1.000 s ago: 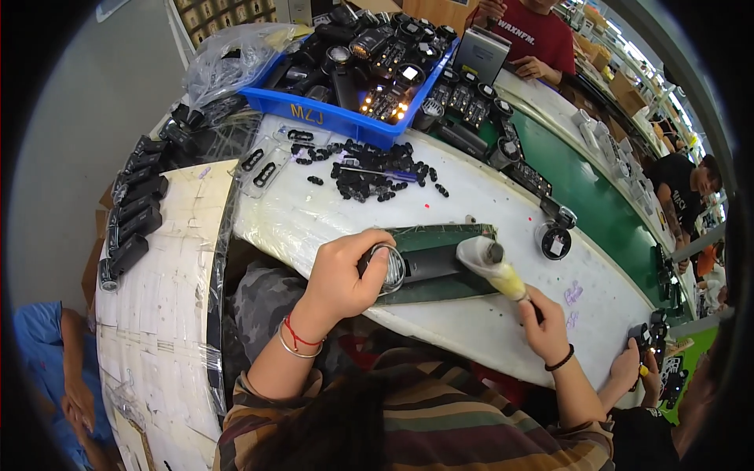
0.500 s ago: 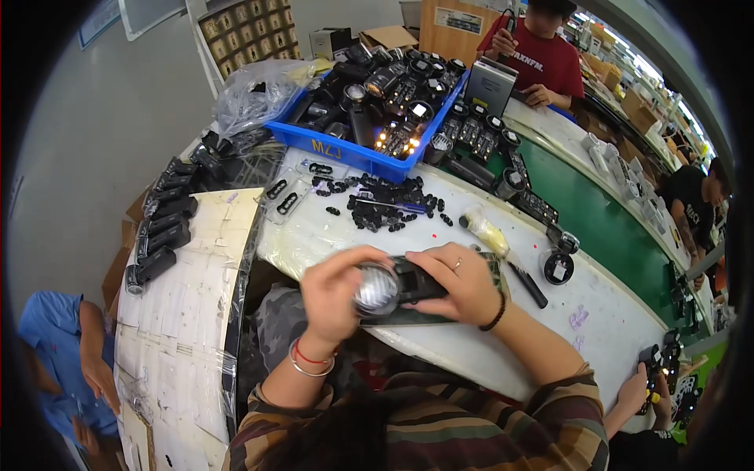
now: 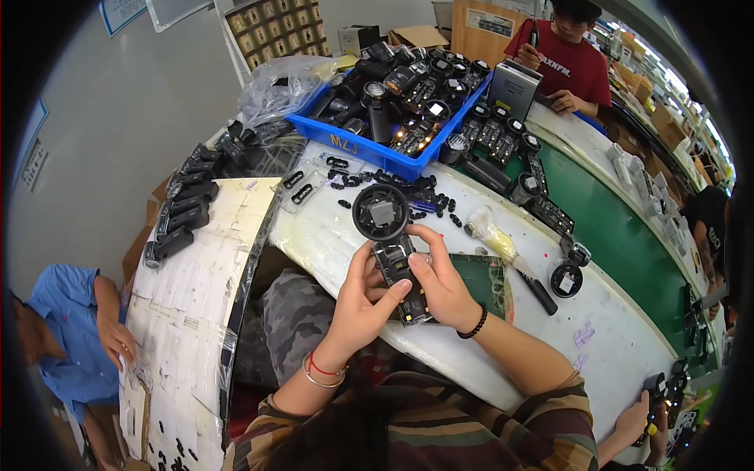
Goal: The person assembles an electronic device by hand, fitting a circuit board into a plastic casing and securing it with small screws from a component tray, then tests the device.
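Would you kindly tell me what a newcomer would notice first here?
Probably the blue bin, heaped with black devices, at upper centre. Next may come the held device, between the left hand and right hand mid-picture, then the green strip curving down the right side.

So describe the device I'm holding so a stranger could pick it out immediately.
Find the blue bin heaped with black devices, then look below it over the white table. The held device is there, round head toward the bin. Unlike its heaped neighbours, it's gripped by the left hand and right hand.
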Available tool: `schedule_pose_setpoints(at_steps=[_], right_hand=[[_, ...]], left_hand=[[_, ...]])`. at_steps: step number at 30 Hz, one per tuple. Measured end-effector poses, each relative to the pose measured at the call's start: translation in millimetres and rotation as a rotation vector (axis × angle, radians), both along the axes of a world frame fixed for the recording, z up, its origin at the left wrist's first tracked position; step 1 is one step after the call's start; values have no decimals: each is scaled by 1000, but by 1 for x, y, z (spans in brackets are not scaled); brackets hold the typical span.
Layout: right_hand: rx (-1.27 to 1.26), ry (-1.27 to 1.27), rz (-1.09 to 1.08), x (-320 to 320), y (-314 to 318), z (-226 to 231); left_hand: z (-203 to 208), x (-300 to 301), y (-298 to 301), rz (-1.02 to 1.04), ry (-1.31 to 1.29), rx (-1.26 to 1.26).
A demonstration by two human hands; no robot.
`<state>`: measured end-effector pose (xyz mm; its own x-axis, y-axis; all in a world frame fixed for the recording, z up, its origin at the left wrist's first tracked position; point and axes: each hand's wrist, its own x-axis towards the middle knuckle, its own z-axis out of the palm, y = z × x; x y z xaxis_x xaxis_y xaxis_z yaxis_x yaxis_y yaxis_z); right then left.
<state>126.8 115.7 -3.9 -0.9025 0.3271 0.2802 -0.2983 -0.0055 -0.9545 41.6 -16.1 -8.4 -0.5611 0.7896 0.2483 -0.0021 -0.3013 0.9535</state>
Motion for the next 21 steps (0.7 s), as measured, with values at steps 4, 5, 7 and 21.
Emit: schedule_pose_setpoints(at_steps=[4,5,7,21], right_hand=[[82,39,-24,0,-1,-21],[70,63,-32,0,-5,-18],[84,92,-32,1,-9,-18],[708,172,-28,24,-17,26]], left_hand=[[-3,5,-3,69,66,-54],[-1,7,-6,40,81,-68],[-4,9,-12,-26,65,-88],[2,-81,-95,793,-94,-81]])
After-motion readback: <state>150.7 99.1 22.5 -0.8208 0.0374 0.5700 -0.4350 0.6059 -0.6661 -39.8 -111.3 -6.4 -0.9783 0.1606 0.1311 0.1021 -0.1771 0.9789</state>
